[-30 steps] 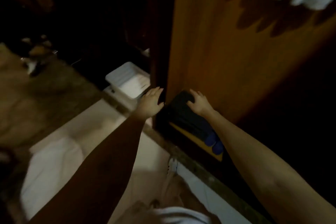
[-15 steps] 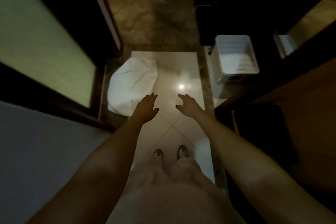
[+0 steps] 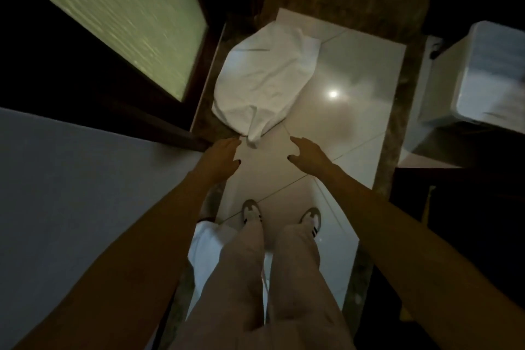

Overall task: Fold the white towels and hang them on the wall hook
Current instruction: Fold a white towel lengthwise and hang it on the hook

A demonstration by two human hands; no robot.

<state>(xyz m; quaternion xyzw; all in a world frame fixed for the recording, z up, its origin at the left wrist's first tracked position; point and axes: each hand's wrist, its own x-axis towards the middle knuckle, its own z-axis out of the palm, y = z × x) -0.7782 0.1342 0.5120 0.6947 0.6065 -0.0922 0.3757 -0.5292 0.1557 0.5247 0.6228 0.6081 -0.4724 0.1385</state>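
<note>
A: What changed?
B: The person turned from the wooden door to the floor. Now the left hand point(image 3: 223, 158) is reaching down, fingers loosely spread, empty, just short of the towel's tail.
A: Towel?
B: The white towel point(image 3: 264, 79) is crumpled on the tiles point(image 3: 355, 71) at 12 o'clock from both hands, unfolded. The right hand point(image 3: 308, 155) is spread and empty too. Pickup looks next; the hook isn't in view.

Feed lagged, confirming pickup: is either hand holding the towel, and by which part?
Nothing is held. The left hand and right hand are both open, reaching toward the near end of the white towel on the floor; neither grips it.
</note>
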